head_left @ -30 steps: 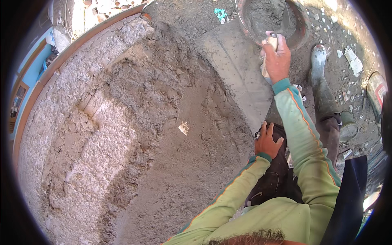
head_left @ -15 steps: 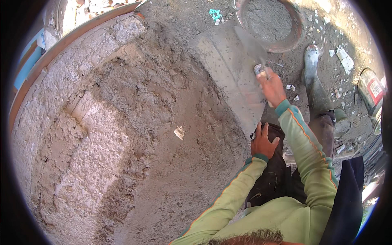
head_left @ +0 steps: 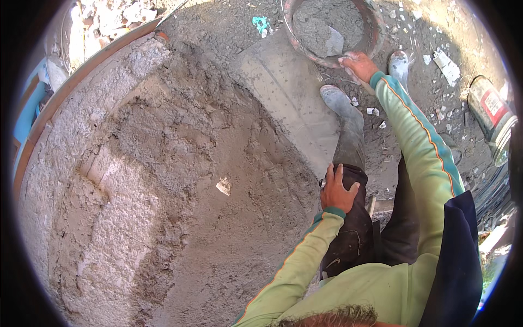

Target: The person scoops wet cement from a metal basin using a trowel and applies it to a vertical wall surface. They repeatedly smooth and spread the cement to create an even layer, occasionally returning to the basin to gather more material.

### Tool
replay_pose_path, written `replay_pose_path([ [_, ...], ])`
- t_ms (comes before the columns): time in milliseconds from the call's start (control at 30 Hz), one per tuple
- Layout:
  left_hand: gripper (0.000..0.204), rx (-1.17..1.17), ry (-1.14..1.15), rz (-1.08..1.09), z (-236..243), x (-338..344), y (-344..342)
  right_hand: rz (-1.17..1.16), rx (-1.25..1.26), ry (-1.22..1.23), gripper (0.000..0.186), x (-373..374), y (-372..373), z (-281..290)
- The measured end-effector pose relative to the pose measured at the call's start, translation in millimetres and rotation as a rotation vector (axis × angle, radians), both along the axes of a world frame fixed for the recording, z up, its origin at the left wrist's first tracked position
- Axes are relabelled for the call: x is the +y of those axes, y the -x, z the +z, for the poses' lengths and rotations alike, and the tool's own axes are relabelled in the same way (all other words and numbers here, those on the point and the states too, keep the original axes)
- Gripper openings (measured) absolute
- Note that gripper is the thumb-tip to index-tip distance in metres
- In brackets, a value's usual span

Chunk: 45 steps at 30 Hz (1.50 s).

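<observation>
My right hand [head_left: 360,67] is closed around the handle of a trowel, most of which the fingers cover. The trowel's grey blade [head_left: 334,41] reaches over the rim into a round tub [head_left: 376,41] and touches the wet grey mortar [head_left: 310,24] inside. My left hand [head_left: 338,193] lies with fingers spread on my left knee, holding nothing. Beside my left boot [head_left: 343,103] a flat grey board [head_left: 289,82] smeared with mortar lies on the ground.
To the left spreads a rough mortar surface [head_left: 256,218] with a pale chip [head_left: 223,186] on it, bordered by a curved brown edge [head_left: 71,82]. A dented can [head_left: 490,111] lies at the right, near scattered white fragments [head_left: 447,66]. A green scrap [head_left: 260,23] is beyond the board.
My right hand has brought the trowel from above the board to the tub, its blade now in the mortar. My left boot shows beside the board. The left hand stays on the knee.
</observation>
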<state>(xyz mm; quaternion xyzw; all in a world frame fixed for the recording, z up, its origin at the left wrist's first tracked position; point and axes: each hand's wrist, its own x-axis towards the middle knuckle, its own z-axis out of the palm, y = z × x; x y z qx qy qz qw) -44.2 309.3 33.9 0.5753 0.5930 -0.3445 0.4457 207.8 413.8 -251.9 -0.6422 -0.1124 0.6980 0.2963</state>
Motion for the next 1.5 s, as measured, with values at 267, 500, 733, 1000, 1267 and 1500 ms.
replay_pose_path([
  [267, 0.083, 0.010, 0.055, -0.105, -4, 6, -11, -0.281, 0.177, -0.100, 0.027, 7, -12, 55],
  [500, 0.080, 0.005, 0.001, -0.052, -3, 21, 6, -0.775, -0.182, -0.257, 0.021, 131, 76, 128],
  [733, 0.071, -0.194, 0.051, -0.084, -28, -33, 73, -0.209, -0.188, -0.019, 0.037, 330, 194, 70],
  [1000, 0.060, -0.106, 0.040, 0.054, -19, 1, 55, -0.334, -0.015, -0.195, 0.036, 111, 201, 198],
  [1267, 0.078, -0.004, 0.042, -0.058, 1, 21, -10, 0.536, -0.798, 0.123, 0.046, 26, -22, -45],
  [1500, 0.078, 0.027, -0.022, -0.009, -2, 15, -32, 0.060, 0.030, 0.239, 0.065, 33, 8, -13],
])
